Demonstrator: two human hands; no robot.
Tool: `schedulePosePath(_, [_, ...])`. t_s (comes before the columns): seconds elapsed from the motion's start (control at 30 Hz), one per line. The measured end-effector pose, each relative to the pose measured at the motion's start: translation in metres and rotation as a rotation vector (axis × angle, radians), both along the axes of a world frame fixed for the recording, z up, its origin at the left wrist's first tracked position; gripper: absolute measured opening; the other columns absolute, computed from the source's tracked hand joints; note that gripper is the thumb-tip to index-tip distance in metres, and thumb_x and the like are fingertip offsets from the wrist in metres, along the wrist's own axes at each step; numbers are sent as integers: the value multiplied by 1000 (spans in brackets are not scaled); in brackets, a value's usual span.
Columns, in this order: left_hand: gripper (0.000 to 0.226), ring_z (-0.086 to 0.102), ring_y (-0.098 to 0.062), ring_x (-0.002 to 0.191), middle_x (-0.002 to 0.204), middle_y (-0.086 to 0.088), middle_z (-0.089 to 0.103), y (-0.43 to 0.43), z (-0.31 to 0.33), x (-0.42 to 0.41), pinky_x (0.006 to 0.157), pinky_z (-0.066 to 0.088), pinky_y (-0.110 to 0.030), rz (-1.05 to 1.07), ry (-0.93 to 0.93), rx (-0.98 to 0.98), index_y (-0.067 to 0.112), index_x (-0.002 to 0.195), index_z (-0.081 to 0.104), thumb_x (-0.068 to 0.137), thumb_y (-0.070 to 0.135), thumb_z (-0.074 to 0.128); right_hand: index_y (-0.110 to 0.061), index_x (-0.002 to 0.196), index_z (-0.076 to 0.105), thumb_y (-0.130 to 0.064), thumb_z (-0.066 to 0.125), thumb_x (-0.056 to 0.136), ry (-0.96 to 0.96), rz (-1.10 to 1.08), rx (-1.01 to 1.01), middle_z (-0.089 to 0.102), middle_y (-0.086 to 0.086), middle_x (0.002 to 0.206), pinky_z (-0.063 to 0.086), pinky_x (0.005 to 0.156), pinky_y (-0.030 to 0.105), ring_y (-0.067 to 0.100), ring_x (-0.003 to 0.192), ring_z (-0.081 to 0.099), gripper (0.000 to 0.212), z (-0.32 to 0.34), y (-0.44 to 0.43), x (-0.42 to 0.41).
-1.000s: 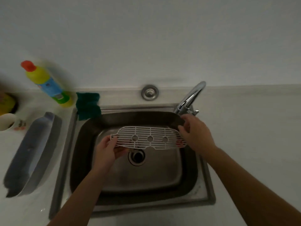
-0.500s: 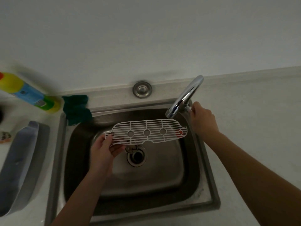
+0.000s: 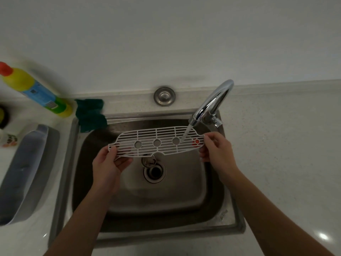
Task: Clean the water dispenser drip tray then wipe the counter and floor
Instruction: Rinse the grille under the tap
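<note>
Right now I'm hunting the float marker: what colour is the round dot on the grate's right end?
Red, clearest in the head view: dot.

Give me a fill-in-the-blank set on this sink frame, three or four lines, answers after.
1. The white grate is held over the sink by ____ hands.
2. Water from the faucet lands near the grate's ____ end.
3. The green cloth sits at the sink's back ____ corner.
4. The grate has ____ round holes in a row.

Missing words: both; right; left; three
</note>
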State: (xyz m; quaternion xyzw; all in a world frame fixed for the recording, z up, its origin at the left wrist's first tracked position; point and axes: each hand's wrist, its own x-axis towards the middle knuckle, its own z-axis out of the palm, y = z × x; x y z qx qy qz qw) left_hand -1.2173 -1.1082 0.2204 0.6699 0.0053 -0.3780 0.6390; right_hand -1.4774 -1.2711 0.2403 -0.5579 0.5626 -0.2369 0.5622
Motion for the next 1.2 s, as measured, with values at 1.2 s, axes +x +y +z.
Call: schedulePosePath(1.2, [21, 66, -5, 70, 84, 5, 74, -18, 6, -40, 69, 53, -28, -192, 6, -7, 22, 104, 75, 105, 22, 54, -22, 97, 66, -21, 54, 104, 2, -243, -142, 70, -12, 74, 50, 51, 14, 0, 57, 62, 14, 13, -4, -41])
